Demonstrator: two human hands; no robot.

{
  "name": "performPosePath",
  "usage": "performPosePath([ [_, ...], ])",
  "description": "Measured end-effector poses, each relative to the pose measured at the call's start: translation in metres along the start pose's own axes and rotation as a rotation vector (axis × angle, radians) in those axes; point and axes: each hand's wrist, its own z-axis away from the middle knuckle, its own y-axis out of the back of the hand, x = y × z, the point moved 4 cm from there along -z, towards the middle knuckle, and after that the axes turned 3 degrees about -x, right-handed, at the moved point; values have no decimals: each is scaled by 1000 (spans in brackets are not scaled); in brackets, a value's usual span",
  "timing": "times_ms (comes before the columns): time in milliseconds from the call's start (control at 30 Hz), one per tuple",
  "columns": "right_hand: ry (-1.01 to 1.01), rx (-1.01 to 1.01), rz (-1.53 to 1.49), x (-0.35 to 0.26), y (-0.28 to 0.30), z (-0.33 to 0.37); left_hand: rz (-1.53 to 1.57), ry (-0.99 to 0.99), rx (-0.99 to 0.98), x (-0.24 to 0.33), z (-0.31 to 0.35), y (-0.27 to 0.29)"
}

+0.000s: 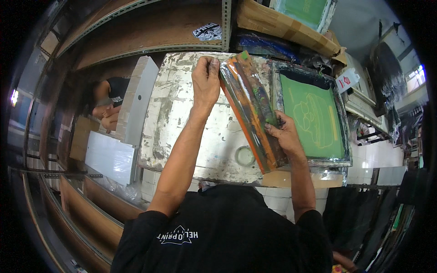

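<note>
A long squeegee [255, 109], its wood stained with orange, green and dark ink, slants over the worn white tabletop [182, 123]. An orange strip runs along its left edge, and glossy highlights like clear film show on its face. My right hand [284, 134] grips its right side, toward the lower end, thumb on top. Beside its upper left end, my left hand [207, 84] is closed, fingertips drawn together; what they pinch, if anything, I cannot make out. Below the squeegee's middle lies a pale round ring [245, 156] on the tabletop.
A green printing screen [314, 118] in a dark-stained frame lies at the right. Cardboard [287, 27] and another green screen [305, 11] stand behind. To the left are a grey-white box [142, 98], metal-framed shelving [150, 48] and a seated person [116, 98].
</note>
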Motion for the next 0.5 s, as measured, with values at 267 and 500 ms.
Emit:
performPosePath([
  [267, 128, 73, 73, -1, -74, 3, 258, 85, -64, -6, -18, 47],
  [500, 169, 122, 110, 1, -114, -1, 642, 233, 113, 5, -17, 66],
])
